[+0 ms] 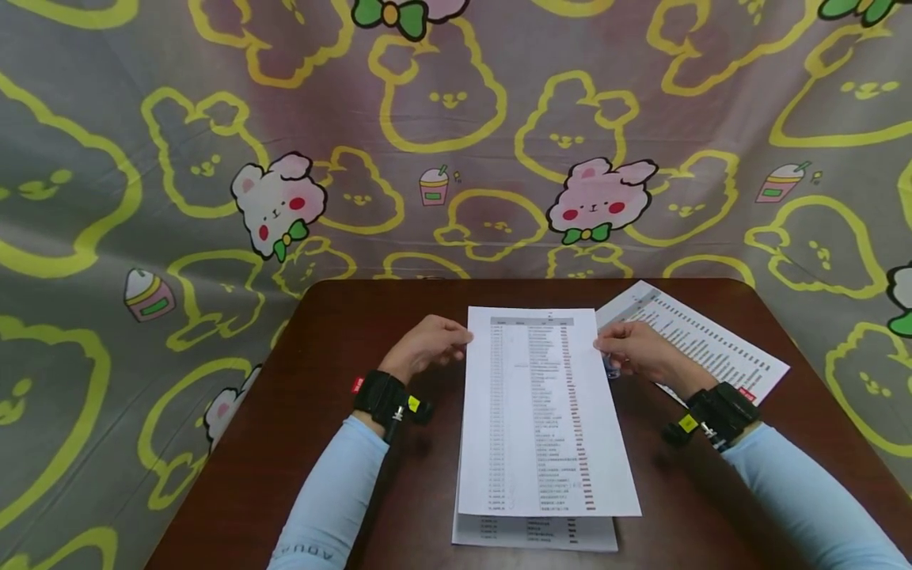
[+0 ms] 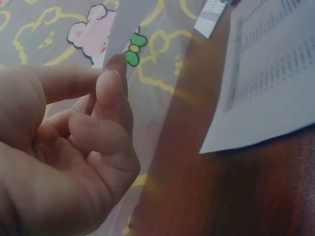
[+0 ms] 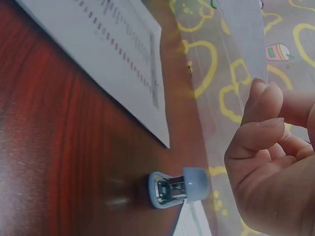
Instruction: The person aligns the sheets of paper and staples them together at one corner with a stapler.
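Note:
A printed sheet of paper (image 1: pixel 523 412) hangs between my two hands above the table. My left hand (image 1: pixel 431 348) pinches its left edge near the top, between thumb and fingers. On the opposite edge, my right hand (image 1: pixel 637 352) pinches it at about the same height. Below the raised sheet lies another printed sheet (image 1: pixel 534 538); most of it is hidden in the head view, but the left wrist view shows more of this lower sheet (image 2: pixel 266 98). A light blue stapler (image 3: pixel 197 185) rests on the table near my right hand, mostly covered in the head view.
At the back right, another printed page (image 1: pixel 734 360) lies at an angle, partly behind my right hand and wrist. The dark brown table (image 1: pixel 299 443) ends at a patterned cloth (image 1: pixel 499 174) hanging behind it. Black cameras are strapped to both wrists.

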`<state>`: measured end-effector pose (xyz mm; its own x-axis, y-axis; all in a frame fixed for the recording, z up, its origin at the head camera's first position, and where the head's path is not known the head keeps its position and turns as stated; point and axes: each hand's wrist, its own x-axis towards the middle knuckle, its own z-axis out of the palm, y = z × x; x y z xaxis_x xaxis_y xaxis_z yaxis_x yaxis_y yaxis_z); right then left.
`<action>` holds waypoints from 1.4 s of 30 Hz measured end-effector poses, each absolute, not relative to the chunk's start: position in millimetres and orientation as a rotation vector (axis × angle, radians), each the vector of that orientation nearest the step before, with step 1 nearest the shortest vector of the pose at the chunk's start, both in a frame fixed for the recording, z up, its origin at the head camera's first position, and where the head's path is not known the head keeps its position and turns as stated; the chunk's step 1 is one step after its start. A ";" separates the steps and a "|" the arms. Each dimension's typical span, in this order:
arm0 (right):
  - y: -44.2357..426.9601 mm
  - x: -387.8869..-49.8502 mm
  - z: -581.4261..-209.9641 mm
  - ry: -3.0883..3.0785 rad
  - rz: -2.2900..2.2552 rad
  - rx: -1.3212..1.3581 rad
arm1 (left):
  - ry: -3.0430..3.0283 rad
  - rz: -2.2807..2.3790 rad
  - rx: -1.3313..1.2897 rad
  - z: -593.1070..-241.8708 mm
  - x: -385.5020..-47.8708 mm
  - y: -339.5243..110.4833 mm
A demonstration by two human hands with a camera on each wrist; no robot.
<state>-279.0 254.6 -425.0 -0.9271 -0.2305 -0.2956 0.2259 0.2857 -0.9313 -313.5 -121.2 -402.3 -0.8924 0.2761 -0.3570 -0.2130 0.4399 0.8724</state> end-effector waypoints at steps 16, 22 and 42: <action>250.1 -277.1 -450.9 2.264 -1.615 0.063 | 2.254 1.440 0.002 -424.9 -308.6 -118.7; 249.4 -272.2 -455.3 2.278 -1.606 0.104 | 2.257 1.445 0.008 -430.8 -306.4 -118.5; 239.6 -265.5 -472.1 2.361 -1.565 0.115 | 2.355 1.332 -0.033 -447.7 -300.8 -118.8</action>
<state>-265.5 239.6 -472.1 -0.9501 -0.1006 -0.2952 0.2328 0.4011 -0.8859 -300.8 -118.8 -447.7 -0.9062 0.1874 -0.3791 -0.2284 0.5375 0.8117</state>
